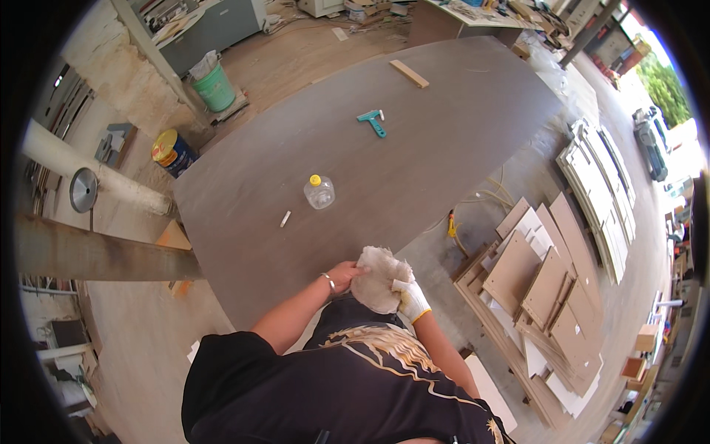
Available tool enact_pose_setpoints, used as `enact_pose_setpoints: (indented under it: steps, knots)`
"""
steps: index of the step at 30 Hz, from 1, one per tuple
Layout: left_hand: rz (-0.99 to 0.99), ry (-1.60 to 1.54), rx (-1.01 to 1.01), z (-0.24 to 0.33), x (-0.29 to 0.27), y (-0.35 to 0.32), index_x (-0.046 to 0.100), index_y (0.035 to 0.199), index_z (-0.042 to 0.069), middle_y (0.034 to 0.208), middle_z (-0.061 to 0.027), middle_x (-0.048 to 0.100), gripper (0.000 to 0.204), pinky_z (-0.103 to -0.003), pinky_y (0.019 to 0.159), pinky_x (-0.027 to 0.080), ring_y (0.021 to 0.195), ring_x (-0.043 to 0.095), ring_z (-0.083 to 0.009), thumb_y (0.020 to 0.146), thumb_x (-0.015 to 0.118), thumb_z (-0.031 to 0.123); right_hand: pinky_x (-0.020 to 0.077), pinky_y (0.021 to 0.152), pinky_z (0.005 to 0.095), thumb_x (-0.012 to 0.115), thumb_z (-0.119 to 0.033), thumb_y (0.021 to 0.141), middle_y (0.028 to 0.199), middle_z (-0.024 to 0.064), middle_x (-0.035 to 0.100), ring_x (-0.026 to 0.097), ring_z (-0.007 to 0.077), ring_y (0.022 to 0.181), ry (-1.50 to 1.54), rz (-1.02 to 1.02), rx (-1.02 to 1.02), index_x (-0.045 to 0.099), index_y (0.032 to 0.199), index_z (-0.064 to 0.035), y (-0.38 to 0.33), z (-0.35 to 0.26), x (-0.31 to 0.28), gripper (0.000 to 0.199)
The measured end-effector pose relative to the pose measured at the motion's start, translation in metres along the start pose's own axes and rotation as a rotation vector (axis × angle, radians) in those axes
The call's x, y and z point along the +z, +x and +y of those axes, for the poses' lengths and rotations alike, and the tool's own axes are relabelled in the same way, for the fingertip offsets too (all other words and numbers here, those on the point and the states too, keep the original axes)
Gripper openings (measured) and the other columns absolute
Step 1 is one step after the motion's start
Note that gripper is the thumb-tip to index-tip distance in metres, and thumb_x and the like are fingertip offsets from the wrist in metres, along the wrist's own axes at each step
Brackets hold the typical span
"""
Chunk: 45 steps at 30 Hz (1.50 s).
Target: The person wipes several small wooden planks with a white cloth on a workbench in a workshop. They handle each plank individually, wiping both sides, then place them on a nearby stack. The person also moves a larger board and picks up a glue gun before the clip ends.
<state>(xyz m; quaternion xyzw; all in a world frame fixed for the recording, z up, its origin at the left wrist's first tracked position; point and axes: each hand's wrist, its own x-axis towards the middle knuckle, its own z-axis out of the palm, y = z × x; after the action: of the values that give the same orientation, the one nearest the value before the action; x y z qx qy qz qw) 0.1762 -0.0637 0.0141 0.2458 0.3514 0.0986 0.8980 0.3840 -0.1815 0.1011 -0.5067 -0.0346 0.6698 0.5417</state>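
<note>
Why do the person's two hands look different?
The right hand wears a white glove with a yellow cuff; the left hand is bare, with a bracelet at the wrist. The right hand sits at the white rag's right side, the left at its left. Both grip the rag.

Clear bottle point(319, 192), teal scraper point(372, 122), green bucket point(215, 87)

We see a white rag point(376, 277) near, a white glove with yellow cuff point(411, 300), a grey-brown panel point(414, 140), a clear bottle with yellow cap point(319, 191), a teal scraper point(372, 122) far, and a green bucket point(216, 87) far left.
</note>
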Motion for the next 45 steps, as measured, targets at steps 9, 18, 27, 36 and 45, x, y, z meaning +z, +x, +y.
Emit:
enact_pose_setpoints:
  steps: [9,18,27,36,45]
  knots:
    - [0.335,0.016,0.238,-0.026,0.0,-0.007,0.068,0.132,0.003,0.122,-0.0093,0.075,0.044,-0.04,0.102,0.055,0.112,0.071,-0.0224,0.089,0.078,0.007,0.058,0.1,0.0514,0.056,-0.005,0.092,0.14,0.0182,0.064,0.066,0.0364,0.123,0.228,-0.197,0.092,0.049,0.151,0.0016,0.008,0.017,-0.072,0.06]
    - [0.805,-0.404,0.342,-0.011,-0.164,-0.068,0.059,0.142,0.001,0.133,-0.0161,0.069,0.049,-0.052,0.108,0.055,0.119,0.07,-0.0341,0.095,0.067,0.007,0.0569,0.1,0.0579,0.052,-0.006,0.093,0.151,0.0298,0.05,0.06,0.0472,0.129,0.174,0.333,0.022,0.038,0.16,0.0015,-0.026,0.06,-0.155,0.069]
    - [1.101,0.86,0.24,0.017,-0.203,-0.092,0.064,0.128,-0.009,0.123,-0.0233,0.07,0.048,-0.052,0.093,0.059,0.107,0.072,-0.0386,0.093,0.068,0.024,0.06,0.089,0.0555,0.055,-0.013,0.1,0.14,0.0211,0.065,0.069,0.0435,0.115,0.544,1.113,-0.003,0.052,0.153,-0.0107,-0.166,0.202,-0.253,0.053]
    - [1.062,2.06,0.675,0.035,-0.1,-0.002,0.064,0.113,-0.001,0.113,-0.0211,0.063,0.042,-0.052,0.098,0.048,0.109,0.064,-0.0369,0.079,0.078,0.019,0.0556,0.065,0.0459,0.054,-0.019,0.106,0.109,0.0135,0.071,0.069,0.0323,0.083,1.007,1.378,-0.119,0.066,0.136,-0.0167,-0.221,0.346,-0.226,0.033]
    - [0.185,1.866,0.495,-0.102,0.114,0.111,0.064,0.089,-0.005,0.085,-0.0175,0.068,0.02,-0.041,0.078,0.055,0.077,0.065,-0.0307,0.078,0.074,0.008,0.0559,0.066,0.0429,0.063,-0.017,0.097,0.111,0.0143,0.073,0.071,0.0311,0.086,1.254,1.366,-0.106,0.068,0.135,-0.0175,-0.282,0.461,-0.246,0.038]
